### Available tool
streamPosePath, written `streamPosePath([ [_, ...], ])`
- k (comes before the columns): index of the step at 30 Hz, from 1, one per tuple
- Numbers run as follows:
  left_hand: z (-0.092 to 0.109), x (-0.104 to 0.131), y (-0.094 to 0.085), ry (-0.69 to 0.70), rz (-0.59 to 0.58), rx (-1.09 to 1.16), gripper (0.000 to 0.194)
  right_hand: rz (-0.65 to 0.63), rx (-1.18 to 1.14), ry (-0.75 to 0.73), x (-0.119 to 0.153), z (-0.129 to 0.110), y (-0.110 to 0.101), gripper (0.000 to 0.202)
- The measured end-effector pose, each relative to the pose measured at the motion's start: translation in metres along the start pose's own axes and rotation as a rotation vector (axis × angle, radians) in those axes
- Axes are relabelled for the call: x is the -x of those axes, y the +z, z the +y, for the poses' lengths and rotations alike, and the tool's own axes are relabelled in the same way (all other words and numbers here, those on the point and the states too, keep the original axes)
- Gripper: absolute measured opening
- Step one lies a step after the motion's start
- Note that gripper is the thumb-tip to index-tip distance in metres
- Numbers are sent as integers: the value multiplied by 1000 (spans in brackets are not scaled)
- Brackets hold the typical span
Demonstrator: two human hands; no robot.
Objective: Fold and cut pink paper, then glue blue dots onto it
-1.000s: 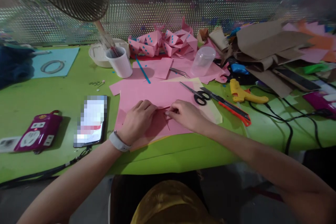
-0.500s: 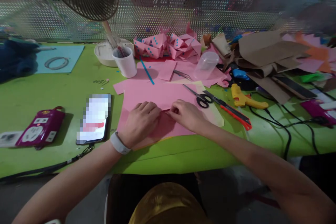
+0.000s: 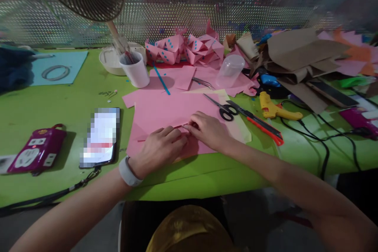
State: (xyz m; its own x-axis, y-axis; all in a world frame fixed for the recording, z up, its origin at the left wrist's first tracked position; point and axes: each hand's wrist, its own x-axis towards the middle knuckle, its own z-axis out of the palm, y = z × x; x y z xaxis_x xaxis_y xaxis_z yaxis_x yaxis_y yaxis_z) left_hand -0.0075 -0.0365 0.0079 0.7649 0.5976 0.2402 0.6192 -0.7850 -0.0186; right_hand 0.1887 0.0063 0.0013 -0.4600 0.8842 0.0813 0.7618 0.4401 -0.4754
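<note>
Pink paper [image 3: 159, 110] lies on the green table in front of me. My left hand [image 3: 162, 145], with a grey band on its wrist, has its fingers curled together and pressed on the lower part of the paper. Close to its fingertips, my right hand [image 3: 206, 130] pinches the pink paper with thumb and forefinger. A thin dark red line runs out from the fingers; whether it is a strip or a folded edge I cannot tell. Black-handled scissors [image 3: 226, 112] lie right of the hands, beside a red and black cutter knife [image 3: 261, 125].
A phone [image 3: 102, 136] and a purple power socket [image 3: 38, 149] are at left. Behind stand a white cup [image 3: 137, 74], a clear plastic cup [image 3: 230, 71] and pink folded shapes [image 3: 168, 49]. A yellow glue gun [image 3: 276, 110] with black cables and brown paper [image 3: 304, 53] are at right.
My left hand has moved a little lower on the paper, and more of the thin dark red line shows. My right hand still pinches near it. The view has shifted slightly.
</note>
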Motion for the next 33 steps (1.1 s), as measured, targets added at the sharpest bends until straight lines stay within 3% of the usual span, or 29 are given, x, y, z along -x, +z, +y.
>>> streamPosePath([
  [10,1,-2,6,-18,-53,-23,17,43,-153,-14,-5,7,0,25],
  [15,1,0,8,-44,-5,-18,21,123,-214,-30,-4,4,-24,17],
  [19,2,0,7,-30,18,-15,25,137,-185,-203,11,6,-42,18],
  [22,3,-1,6,-42,16,-12,23,128,7,-403,30,14,-37,26],
  [26,4,-3,4,-24,4,-51,20,99,304,-561,48,27,-18,35],
  [33,3,-3,5,-10,55,-80,20,82,356,-610,49,37,-7,47],
])
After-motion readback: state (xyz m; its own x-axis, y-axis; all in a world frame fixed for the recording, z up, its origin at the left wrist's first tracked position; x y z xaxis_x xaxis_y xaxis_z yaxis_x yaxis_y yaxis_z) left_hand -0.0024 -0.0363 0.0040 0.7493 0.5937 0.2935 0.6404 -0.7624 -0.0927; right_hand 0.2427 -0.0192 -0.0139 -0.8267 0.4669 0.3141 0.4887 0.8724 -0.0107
